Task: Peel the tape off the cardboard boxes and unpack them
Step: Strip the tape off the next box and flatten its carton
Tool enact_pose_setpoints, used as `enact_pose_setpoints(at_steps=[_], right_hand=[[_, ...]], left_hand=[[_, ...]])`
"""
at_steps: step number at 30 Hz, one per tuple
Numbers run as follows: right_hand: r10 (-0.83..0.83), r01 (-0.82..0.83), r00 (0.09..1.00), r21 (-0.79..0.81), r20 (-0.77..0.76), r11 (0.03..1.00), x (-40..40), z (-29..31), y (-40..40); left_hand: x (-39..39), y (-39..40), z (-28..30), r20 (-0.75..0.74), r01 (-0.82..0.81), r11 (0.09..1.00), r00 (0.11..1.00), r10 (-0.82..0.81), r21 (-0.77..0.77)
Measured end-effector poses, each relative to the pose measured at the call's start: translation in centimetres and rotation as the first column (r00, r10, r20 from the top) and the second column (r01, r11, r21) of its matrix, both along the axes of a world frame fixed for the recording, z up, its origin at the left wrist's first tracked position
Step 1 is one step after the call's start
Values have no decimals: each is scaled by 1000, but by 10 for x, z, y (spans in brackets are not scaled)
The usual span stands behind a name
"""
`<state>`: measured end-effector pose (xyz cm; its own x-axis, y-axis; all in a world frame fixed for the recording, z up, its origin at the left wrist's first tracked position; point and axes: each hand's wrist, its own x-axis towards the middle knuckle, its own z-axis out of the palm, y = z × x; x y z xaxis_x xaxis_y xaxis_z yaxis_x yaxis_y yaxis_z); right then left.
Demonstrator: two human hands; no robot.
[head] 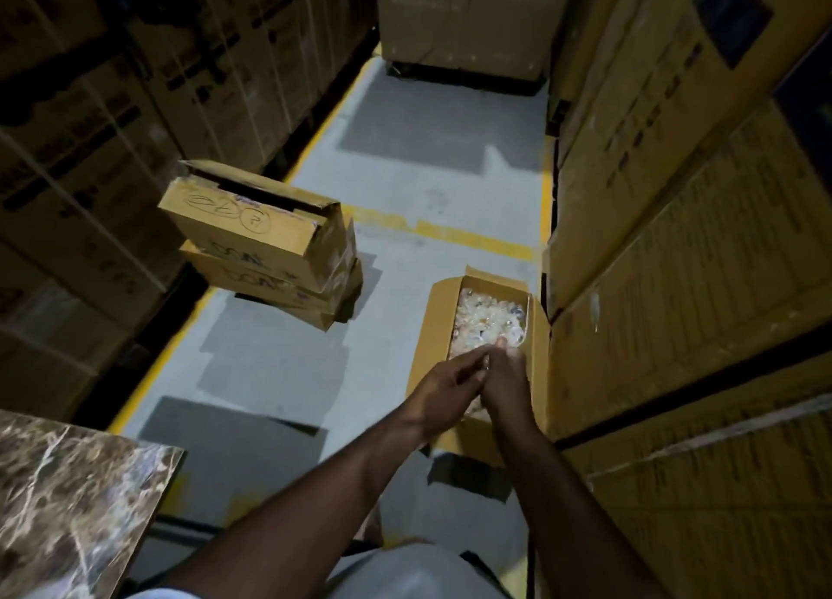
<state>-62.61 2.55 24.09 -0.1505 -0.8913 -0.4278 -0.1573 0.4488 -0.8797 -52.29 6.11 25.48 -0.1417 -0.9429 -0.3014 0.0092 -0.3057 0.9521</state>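
An open cardboard box [434, 328] lies on the grey floor against the right-hand stack, its flaps folded out. It is filled with small clear-wrapped white items [488, 319]. My left hand [443, 384] and my right hand [506, 380] meet over the near end of the box, fingers pressed together. Whether they pinch a piece of tape or a wrapped item is too blurred to tell. A stack of three smaller cardboard boxes [265, 243] stands on the floor to the left, the top one open with marker writing on its side.
Tall stacks of large cartons wall the aisle on the left [90, 126] and right [698, 238], with more at the far end [468, 18]. Yellow lines [472, 238] mark the floor. A marble-patterned slab [67, 499] juts in at the lower left.
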Motion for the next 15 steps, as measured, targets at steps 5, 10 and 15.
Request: enact_pose_setpoints(at_steps=[5,10,15], right_hand=[[-55,15,964,156,260,988,-6,4,-37],[25,-22,966,-15,257,1000,-31,-3,-60],[249,-293,947,-227,-204,929,-77,-57,-110]], left_hand=[[6,-39,-29,360,-134,965,909,210,-224],[3,-106,-48,200,-459,888,874,443,38],[-39,-168,-61,85,-362,911,932,352,199]])
